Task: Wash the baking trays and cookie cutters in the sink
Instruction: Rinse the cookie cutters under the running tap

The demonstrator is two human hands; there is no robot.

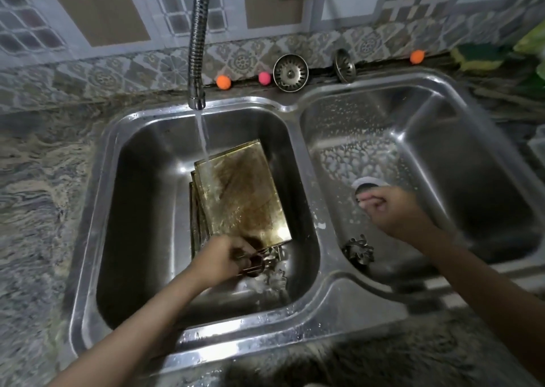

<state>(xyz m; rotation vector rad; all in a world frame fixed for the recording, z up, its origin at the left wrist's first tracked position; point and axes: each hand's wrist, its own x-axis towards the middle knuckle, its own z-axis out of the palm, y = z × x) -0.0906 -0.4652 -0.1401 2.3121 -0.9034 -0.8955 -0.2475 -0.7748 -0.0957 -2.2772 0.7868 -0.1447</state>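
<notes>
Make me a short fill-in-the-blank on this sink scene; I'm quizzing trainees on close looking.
1. Water from the faucet falls on the stacked baking trays in the ____ basin.
2. The left hand holds a ____ at the near edge of the trays.
3. A lone cookie cutter lies in the right basin, near the ____ hand.
4. Two metal ____ lean against the wall behind the sink.

Missing words: left; cookie cutter; right; sink strainers

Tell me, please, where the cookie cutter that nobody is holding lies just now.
In the head view it lies in the right basin of the sink, the cookie cutter near the front-left corner, just below the right hand.
</notes>
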